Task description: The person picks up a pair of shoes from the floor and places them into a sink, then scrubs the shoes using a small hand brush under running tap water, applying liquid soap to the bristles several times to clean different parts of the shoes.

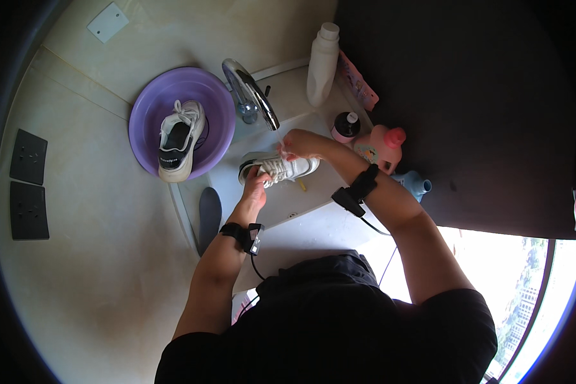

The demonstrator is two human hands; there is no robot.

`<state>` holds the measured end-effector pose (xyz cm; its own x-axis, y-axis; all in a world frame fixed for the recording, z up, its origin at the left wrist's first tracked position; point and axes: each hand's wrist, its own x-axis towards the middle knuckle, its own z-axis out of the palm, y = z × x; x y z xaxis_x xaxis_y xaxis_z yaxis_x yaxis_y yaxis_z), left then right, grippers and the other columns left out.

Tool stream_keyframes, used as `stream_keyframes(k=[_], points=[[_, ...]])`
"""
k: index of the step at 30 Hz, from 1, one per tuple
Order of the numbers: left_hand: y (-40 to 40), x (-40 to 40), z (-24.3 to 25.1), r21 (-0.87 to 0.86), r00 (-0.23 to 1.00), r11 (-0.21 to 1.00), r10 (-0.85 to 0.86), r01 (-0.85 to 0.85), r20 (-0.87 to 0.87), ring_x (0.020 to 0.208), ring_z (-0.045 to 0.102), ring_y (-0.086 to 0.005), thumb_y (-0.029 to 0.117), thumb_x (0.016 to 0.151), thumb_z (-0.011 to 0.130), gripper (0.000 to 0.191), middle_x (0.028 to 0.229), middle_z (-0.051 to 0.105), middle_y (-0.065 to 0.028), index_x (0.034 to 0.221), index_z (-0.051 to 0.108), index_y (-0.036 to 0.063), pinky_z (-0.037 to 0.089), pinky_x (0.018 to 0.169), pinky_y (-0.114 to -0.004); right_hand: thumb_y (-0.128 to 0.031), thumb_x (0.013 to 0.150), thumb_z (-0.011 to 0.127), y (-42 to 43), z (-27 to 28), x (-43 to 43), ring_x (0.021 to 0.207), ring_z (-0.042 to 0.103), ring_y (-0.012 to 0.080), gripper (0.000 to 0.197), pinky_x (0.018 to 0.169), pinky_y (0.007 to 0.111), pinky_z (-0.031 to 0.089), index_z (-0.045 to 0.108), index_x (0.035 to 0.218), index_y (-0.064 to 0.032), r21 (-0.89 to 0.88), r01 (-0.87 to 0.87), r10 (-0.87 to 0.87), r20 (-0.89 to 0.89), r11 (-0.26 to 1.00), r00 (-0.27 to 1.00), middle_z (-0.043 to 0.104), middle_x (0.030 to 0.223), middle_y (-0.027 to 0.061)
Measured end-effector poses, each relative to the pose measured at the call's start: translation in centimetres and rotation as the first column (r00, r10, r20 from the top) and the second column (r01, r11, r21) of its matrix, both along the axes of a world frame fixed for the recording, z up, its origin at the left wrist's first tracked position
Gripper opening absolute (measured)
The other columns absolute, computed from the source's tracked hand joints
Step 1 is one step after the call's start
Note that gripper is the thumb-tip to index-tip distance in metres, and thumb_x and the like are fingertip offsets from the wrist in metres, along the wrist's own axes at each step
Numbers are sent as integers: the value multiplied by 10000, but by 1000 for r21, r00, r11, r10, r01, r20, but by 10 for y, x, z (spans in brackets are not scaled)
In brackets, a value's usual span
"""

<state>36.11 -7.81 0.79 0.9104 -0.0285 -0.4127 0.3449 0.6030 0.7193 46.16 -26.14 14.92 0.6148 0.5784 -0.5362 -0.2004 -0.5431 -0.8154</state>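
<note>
My left hand (256,184) grips a white lace-up sneaker (303,168) near its heel and ankle opening. The shoe lies on its side-to-side length across the white sink (273,204), under a chrome tap (257,89). A thin stream of water (281,138) runs from the spout onto my right hand (301,145). That hand is curled over the front of the shoe, by the laces; whether anything is inside its fingers is hidden. A small yellow strip (301,185) shows in the sink just below the shoe.
A purple basin (216,139) on the left holds another white sneaker (182,139). A dark insole (210,216) lies beside the sink. Along the right stand a white bottle (322,67), a dark bottle (345,127), a pink jug (377,146) and a blue bottle (415,185). Cables hang from my wrist straps.
</note>
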Motion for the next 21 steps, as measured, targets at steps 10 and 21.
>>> stream_keyframes(k=[10, 21], points=[[9, -19, -20, 143, 999, 989, -22, 29, -50, 938, 591, -121, 107, 834, 727, 283, 1023, 654, -9, 1088, 610, 68, 426, 885, -286, -41, 851, 582, -13, -24, 69, 1258, 490, 246, 604, 1021, 341, 432, 372, 1411, 45, -161, -6, 57, 311, 987, 949, 519, 1357, 179], [6, -19, -38, 375, 982, 913, -187, 159, 37, 818, 441, -39, 237, 910, 677, 206, 844, 517, 82, 1014, 610, 73, 368, 761, -231, 82, 798, 499, 10, -54, 120, 1304, 461, 270, 667, 1039, 285, 383, 342, 1439, -19, 376, 57, -194, 340, 925, 920, 478, 1406, 188]])
